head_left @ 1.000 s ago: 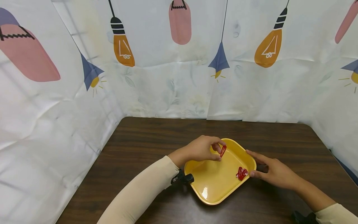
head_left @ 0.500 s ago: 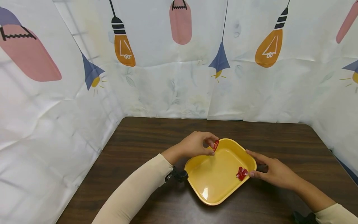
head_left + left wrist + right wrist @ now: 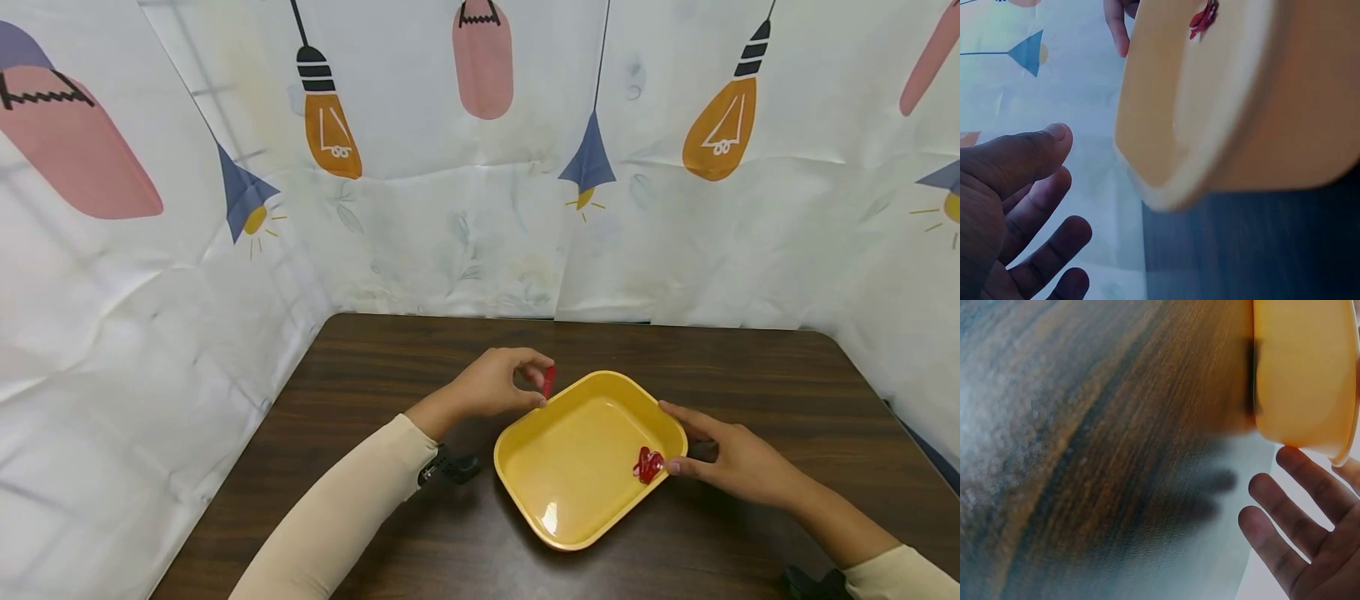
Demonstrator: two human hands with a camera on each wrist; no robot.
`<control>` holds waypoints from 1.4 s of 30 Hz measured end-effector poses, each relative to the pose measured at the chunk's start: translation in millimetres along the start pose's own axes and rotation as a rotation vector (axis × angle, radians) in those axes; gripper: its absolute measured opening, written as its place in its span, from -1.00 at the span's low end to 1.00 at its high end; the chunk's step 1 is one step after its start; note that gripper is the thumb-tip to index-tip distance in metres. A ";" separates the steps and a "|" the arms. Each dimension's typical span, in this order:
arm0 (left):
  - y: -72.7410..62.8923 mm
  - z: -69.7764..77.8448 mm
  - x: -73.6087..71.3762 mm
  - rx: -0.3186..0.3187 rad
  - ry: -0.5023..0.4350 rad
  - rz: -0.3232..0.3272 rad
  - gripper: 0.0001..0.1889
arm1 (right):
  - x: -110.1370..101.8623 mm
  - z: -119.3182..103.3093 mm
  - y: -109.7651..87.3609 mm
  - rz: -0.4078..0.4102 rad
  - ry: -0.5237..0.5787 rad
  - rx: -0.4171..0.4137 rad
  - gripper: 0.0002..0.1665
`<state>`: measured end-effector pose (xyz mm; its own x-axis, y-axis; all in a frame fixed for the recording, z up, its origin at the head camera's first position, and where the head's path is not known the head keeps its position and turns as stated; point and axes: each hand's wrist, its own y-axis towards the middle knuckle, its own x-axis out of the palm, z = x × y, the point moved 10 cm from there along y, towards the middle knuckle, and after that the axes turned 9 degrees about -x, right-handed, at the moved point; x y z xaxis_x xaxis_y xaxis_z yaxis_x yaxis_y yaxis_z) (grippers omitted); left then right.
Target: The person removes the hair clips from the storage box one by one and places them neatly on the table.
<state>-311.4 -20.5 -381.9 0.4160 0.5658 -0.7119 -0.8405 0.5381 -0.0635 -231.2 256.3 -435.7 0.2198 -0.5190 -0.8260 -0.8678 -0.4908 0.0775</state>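
Observation:
Beyond the far left side of the yellow tray (image 3: 581,462), my left hand (image 3: 491,383) pinches a small red hair clip (image 3: 549,381) between thumb and fingers. Its fingertips are right at the tray's rim in the head view. In the left wrist view the thumb (image 3: 1035,153) and fingers show, but the clip does not. A little pile of red hair clips (image 3: 647,465) lies inside the tray by its right side. My right hand (image 3: 742,462) touches that side with thumb and forefinger spread apart; the right wrist view has its other fingers (image 3: 1291,531) straight.
The tray stands on a dark wood-grain table (image 3: 420,350). A white curtain (image 3: 450,233) printed with lamps and bulbs hangs behind the table and along its sides. A black wrist mount (image 3: 450,467) sits on the left forearm, close to the tray.
My left hand has moved left and slightly away, carrying the red hair clip from above the tray out past its far left rim. The right hand and the tray have stayed put.

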 end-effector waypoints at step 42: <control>-27.9 -86.1 -24.4 -0.112 0.005 0.112 -0.46 | -0.2 1.2 0.5 -0.012 -0.002 0.025 -0.01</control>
<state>-328.0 -103.1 -423.0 0.3166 0.6151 -0.7221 -0.9149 0.3989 -0.0613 -232.3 256.9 -436.2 0.2292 -0.5119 -0.8279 -0.8761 -0.4791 0.0537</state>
